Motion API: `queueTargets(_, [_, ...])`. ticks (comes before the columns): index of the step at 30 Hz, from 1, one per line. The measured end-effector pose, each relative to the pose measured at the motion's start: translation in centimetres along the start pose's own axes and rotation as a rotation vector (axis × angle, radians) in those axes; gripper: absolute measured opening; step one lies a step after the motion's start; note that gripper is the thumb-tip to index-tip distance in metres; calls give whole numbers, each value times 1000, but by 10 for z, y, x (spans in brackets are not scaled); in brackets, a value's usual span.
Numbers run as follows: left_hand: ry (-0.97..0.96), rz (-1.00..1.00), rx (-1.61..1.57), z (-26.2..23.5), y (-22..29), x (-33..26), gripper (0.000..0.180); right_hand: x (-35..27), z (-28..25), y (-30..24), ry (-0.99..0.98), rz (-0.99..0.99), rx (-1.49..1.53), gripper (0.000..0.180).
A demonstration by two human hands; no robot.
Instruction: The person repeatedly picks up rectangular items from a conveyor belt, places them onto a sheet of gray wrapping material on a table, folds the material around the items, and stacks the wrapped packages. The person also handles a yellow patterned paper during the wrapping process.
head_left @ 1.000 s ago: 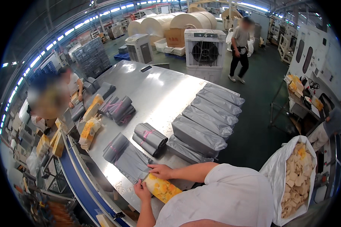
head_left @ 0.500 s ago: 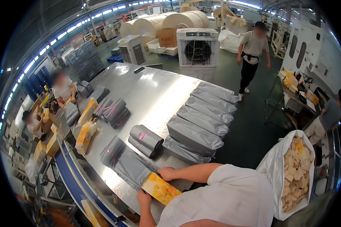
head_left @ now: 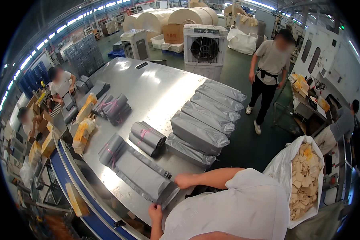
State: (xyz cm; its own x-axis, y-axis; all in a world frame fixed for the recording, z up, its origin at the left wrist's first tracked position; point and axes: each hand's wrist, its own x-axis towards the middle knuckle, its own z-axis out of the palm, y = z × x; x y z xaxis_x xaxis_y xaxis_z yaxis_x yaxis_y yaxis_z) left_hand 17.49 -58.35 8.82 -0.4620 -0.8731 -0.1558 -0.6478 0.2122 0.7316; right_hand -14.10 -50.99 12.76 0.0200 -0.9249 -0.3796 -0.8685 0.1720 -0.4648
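A flat grey plastic bag (head_left: 142, 172) lies at the table's near edge, its mouth toward me. It looks filled out by something inside, which the plastic hides. My left hand (head_left: 156, 213) pinches the near left corner of the mouth. On the opposite corner my right hand (head_left: 185, 181) is closed, apparently on the bag's edge. Just beyond the bag sits a rolled grey bundle (head_left: 112, 149) with a pink tie. Another tied bundle of grey bag rolls (head_left: 147, 138) rests to its right. Several filled grey bags (head_left: 200, 130) line the table's right side.
The metal table (head_left: 156, 88) carries more tied grey rolls (head_left: 114, 109) and yellow-patterned paper stacks (head_left: 82, 135) on its left. A blue conveyor (head_left: 66, 168) runs along that side. A white sack of paper scraps (head_left: 308, 180) stands right. One person (head_left: 270, 66) walks beyond the table.
The yellow-patterned block between my hands has gone out of sight under the grey plastic, which now reaches nearer to me. The walking person has come closer.
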Motion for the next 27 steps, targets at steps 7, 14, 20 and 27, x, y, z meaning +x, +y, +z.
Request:
queueTargets(7, [-53,-231,-351,6,15,-12,12,4,-11,-107,-51,-459,24,18])
queueTargets(14, [39,-214,-616,14,-1,-33,6,22,35,-121,137,-775,-140,16])
queueTargets(20, [-22,-278,-663,7,-3,-36,24,17,65,-120,155,-635,-86,15])
queueTargets(27, [-50,-163,-624,13,-24,-44,51,-113,84,34,116,-24,239,25])
